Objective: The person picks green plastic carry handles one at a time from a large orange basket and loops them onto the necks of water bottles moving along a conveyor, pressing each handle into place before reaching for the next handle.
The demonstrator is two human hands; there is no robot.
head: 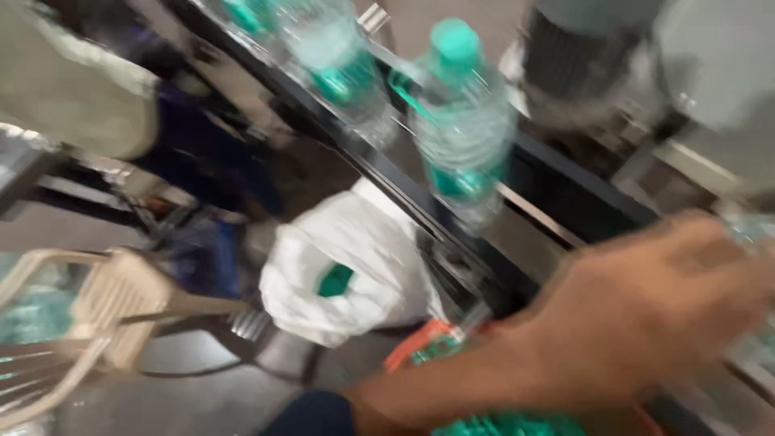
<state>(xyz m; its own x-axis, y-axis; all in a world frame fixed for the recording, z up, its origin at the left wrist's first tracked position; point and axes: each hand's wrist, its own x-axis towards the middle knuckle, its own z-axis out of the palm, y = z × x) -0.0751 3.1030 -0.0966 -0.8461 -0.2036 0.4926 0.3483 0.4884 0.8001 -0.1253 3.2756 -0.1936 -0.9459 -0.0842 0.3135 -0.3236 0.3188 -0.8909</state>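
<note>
The clear plastic water bottle with a green cap and green label band (462,121) stands on the dark conveyor rail (387,173), its long axis close to upright with the cap tipped slightly toward the top of the frame. This bottle serves as the landmark for all positions below. The reaching hand (646,315) lies below and to the right of the bottle, well apart from it, with the forearm entering from the lower edge of the frame and a dark blue sleeve cuff (315,413) showing at its near end. Which of the person's two hands this is cannot be told with certainty; the forearm angle suggests the left. Motion blur hides the fingers, so whether they are spread or closed cannot be told, though the fingertips appear to meet a blurred clear object (751,230) at the right edge of the frame, to the right of and lower than the bottle. No other hand is in view. A second clear bottle with a green label (335,60) stands on the same rail, up and to the left of the landmark bottle. Below and left of the bottle, past the rail, lies a white plastic bag (339,266), and farther left stands a beige plastic chair (121,307). Directly beneath the forearm, an orange-rimmed crate (420,343) holds green-capped items.
</note>
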